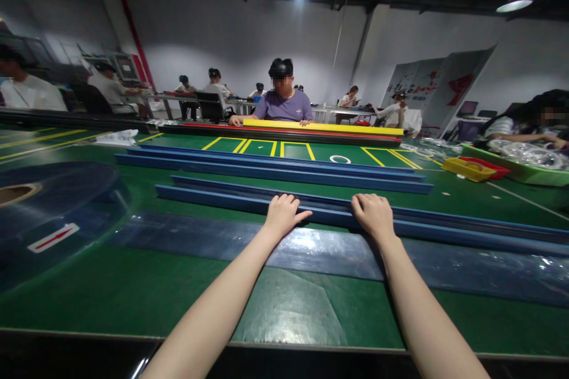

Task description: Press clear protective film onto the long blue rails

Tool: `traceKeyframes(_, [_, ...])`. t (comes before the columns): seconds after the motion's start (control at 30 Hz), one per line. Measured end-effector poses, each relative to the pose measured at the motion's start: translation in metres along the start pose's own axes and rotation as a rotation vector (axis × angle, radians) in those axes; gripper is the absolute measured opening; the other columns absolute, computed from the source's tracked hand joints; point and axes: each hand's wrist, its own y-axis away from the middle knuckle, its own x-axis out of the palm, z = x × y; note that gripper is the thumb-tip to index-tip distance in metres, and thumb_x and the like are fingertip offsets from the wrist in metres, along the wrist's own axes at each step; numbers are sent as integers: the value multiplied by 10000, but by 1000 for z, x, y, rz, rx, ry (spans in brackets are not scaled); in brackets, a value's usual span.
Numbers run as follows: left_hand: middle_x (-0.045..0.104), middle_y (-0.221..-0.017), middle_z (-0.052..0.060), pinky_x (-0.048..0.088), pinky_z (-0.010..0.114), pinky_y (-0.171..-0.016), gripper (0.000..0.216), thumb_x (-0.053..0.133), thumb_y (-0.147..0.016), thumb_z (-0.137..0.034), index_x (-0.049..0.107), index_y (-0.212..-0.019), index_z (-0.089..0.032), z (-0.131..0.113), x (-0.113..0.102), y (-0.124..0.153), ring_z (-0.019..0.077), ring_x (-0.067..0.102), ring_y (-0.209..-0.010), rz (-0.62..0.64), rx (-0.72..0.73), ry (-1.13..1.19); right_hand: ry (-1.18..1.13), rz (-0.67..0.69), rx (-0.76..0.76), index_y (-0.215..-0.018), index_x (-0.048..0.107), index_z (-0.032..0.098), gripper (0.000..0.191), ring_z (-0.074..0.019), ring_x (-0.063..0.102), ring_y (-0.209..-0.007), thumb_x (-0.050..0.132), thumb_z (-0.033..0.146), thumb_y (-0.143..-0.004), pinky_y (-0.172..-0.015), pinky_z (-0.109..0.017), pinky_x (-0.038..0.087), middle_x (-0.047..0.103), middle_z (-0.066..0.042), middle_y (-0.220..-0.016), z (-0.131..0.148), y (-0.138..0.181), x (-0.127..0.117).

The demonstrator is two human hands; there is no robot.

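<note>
A long blue trough-shaped profile [213, 198] lies across the table in front of me. My left hand [284, 213] has its fingers curled over the near wall of this profile, and its thumb points to the right. Farther right, my right hand [374, 217] is wrapped over the same profile; its fingertips are hidden behind the edge. Between the hands and the table's front edge, a wide clear plastic strip [329, 246] is laid out flat. It runs toward a big roll of clear film [84, 204] on the left.
More blue profiles [275, 169] lie just beyond. Across the green table [146, 302], a person in a purple shirt [284, 106] has their hands at a yellow bar [324, 126]. At right are a yellow tray [469, 169] and a green tray [524, 167] with clear plastic coils. Other people sit behind.
</note>
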Motion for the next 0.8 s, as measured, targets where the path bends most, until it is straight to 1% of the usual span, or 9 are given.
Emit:
traceKeyframes(0.07, [638,-827,59,340,319,-703,459,437,-815,-571,633,-764,-160,0,0,0,201,553,-822,-1,-1,2,-46,-71,-61,-820,655,163,303,-171,565,-804,374,265,-869,-757,-290,295,681,-63,-843,11,0,0])
traceKeyframes(0.13, [639,-828,60,341,321,-705,460,440,-814,-571,635,-766,-158,-1,0,0,203,555,-825,-3,-4,5,-107,-101,-135,-866,646,162,295,-166,560,-837,370,265,-877,-787,-286,293,678,-63,-892,24,0,1])
traceKeyframes(0.23, [639,-824,67,343,322,-707,461,447,-811,-569,635,-761,-152,-1,0,0,205,555,-825,-4,-12,6,-172,-93,-253,-951,628,157,300,-166,551,-922,360,278,-891,-830,-281,293,663,-71,-993,40,0,3])
traceKeyframes(0.3, [639,-817,71,343,320,-704,459,451,-810,-568,634,-758,-150,-1,0,0,205,555,-820,-7,-15,10,-180,-73,-287,-1009,612,152,308,-170,542,-978,358,282,-894,-854,-287,293,647,-77,-1056,45,1,6])
traceKeyframes(0.4, [642,-817,74,345,318,-702,461,451,-809,-569,634,-761,-148,-1,0,0,206,557,-821,-7,-16,18,-174,-25,-254,-1050,597,151,325,-172,547,-987,346,294,-902,-841,-288,307,642,-81,-1076,46,1,9])
traceKeyframes(0.6, [644,-832,79,352,327,-712,471,443,-811,-572,636,-777,-144,-2,1,-1,216,559,-839,4,-16,18,-167,65,-183,-1013,607,172,319,-165,561,-921,337,306,-908,-784,-273,309,660,-62,-1012,44,-1,7])
traceKeyframes(0.7, [643,-832,77,355,328,-718,463,446,-810,-570,634,-779,-148,-1,2,-1,217,559,-844,3,-10,17,-154,79,-152,-969,618,183,317,-158,567,-873,328,298,-909,-751,-266,301,672,-51,-928,45,-4,5])
traceKeyframes(0.8, [642,-831,72,357,331,-725,451,447,-813,-565,628,-772,-154,0,2,0,215,560,-844,0,-2,14,-128,74,-111,-878,638,187,333,-148,569,-790,320,284,-904,-709,-255,291,669,-50,-816,46,-7,5])
